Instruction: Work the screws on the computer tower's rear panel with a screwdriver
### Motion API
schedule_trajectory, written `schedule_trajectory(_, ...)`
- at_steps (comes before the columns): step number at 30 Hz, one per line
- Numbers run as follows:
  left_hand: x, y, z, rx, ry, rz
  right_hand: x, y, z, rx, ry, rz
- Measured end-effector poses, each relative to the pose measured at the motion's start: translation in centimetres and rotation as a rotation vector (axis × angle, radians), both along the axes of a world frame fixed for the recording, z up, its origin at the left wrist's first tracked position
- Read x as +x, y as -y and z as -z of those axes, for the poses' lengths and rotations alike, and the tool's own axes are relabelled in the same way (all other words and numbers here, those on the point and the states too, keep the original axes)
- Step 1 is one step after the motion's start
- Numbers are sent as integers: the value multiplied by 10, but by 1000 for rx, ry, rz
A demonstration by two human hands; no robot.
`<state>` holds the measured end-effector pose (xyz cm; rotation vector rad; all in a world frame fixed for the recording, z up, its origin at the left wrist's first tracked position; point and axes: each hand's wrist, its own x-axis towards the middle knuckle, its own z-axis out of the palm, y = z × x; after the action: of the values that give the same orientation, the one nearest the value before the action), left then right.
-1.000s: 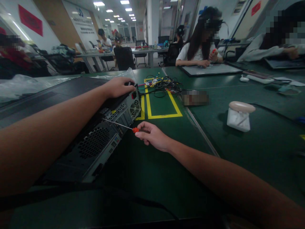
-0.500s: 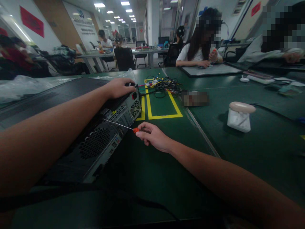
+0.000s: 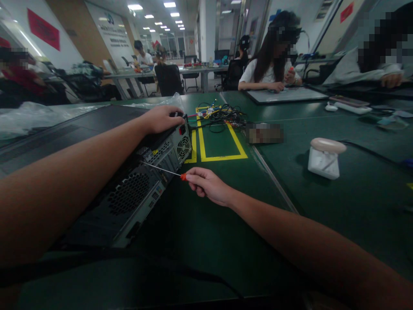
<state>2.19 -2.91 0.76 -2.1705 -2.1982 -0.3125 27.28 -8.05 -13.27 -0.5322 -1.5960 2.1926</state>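
A black desktop computer case (image 3: 129,193) lies on its side at the left, its rear panel with vent and ports turned towards me. My left hand (image 3: 164,119) rests on the top near the far rear corner, fingers laid over the edge. My right hand (image 3: 208,185) grips a screwdriver (image 3: 183,176) by its orange handle, thumb and fingers pressed together. The thin shaft runs left to the rear panel, just above the honeycomb vent. Whether the tip sits in a screw is too small to tell.
Tangled cables (image 3: 229,114) lie beyond the case near yellow tape outlines (image 3: 222,158) on the green table (image 3: 251,241). A white box-like object with a beige top (image 3: 324,159) stands at the right. Plastic wrap (image 3: 38,116) lies behind the case. Co-workers sit across the table.
My right thumb and fingers have shifted on the screwdriver handle, the thumb now further forward over it. My left hand and the computer case stay where they were.
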Motion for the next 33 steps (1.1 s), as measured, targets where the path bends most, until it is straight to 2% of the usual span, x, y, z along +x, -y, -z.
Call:
schedule_trajectory(13,-2,-2,1,11,36,17,-1,1,2,55,-24,29)
schedule_trajectory(33,-1,0,0,-7,26,1,-1,-1,5,55,-13,28)
